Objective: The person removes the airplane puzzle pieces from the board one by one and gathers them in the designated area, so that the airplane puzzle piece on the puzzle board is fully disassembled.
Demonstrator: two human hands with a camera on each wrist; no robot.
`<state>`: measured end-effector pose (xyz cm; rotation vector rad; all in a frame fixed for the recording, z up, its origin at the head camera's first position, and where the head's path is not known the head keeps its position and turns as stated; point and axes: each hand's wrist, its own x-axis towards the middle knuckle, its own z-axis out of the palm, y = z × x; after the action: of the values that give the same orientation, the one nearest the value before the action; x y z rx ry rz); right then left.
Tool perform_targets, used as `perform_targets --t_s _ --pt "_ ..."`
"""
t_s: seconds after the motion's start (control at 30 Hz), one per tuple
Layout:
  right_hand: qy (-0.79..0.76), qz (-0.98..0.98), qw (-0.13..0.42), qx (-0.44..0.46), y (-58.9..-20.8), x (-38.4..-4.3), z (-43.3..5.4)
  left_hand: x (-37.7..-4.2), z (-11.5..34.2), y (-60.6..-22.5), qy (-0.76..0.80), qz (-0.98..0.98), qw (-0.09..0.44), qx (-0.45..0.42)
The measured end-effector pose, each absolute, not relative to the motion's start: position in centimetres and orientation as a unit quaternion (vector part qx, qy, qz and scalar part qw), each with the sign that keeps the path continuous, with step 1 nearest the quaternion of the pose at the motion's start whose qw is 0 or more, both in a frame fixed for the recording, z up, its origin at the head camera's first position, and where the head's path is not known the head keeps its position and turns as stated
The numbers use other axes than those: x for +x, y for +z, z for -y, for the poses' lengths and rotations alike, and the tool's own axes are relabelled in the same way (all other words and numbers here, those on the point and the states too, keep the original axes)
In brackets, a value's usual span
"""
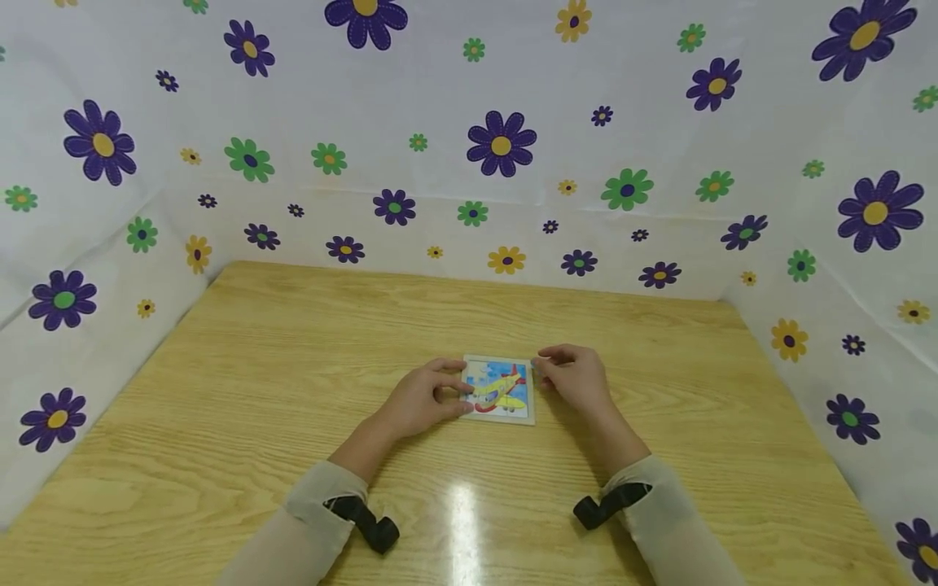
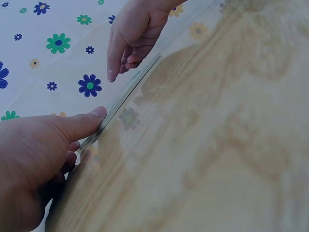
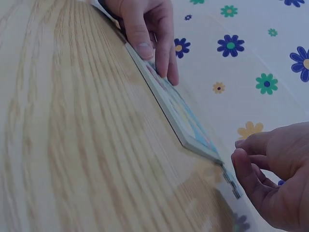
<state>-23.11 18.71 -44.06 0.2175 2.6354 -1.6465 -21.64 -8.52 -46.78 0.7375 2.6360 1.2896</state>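
A small square jigsaw puzzle [image 1: 501,387] with a pale frame lies on the table; it shows a yellow and red airplane on blue. My left hand [image 1: 421,400] holds the frame's left side, thumb along the near part and fingers farther up, some reaching over the picture. At the upper right corner is my right hand [image 1: 579,381], its thumb and forefinger bent close together. A thin, notched strip, maybe a puzzle piece [image 3: 231,181], sits edge-on by that corner, close to the right thumb. Whether the right fingers pinch it cannot be made out.
The wood-grain table [image 1: 308,325] is glossy and mirrors light and flowers. White cloth [image 1: 410,89] printed with flowers walls it at the back and both sides. Black straps [image 1: 366,521] circle both sleeved wrists.
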Motion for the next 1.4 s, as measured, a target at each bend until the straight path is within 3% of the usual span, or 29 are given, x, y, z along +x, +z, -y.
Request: perform_targets --t_s 0.7,1.4 --pt "-0.526 -0.846 0.085 -0.025 -44.2 -23.7 -13.5 -21.9 8.5 -46.7 0.407 -0.880 0.056 0.237" --pt "-0.457 -0.885 0.044 -0.080 -44.9 -23.7 -12.3 -21.7 8.5 -46.9 0.407 -0.880 0.055 0.240"
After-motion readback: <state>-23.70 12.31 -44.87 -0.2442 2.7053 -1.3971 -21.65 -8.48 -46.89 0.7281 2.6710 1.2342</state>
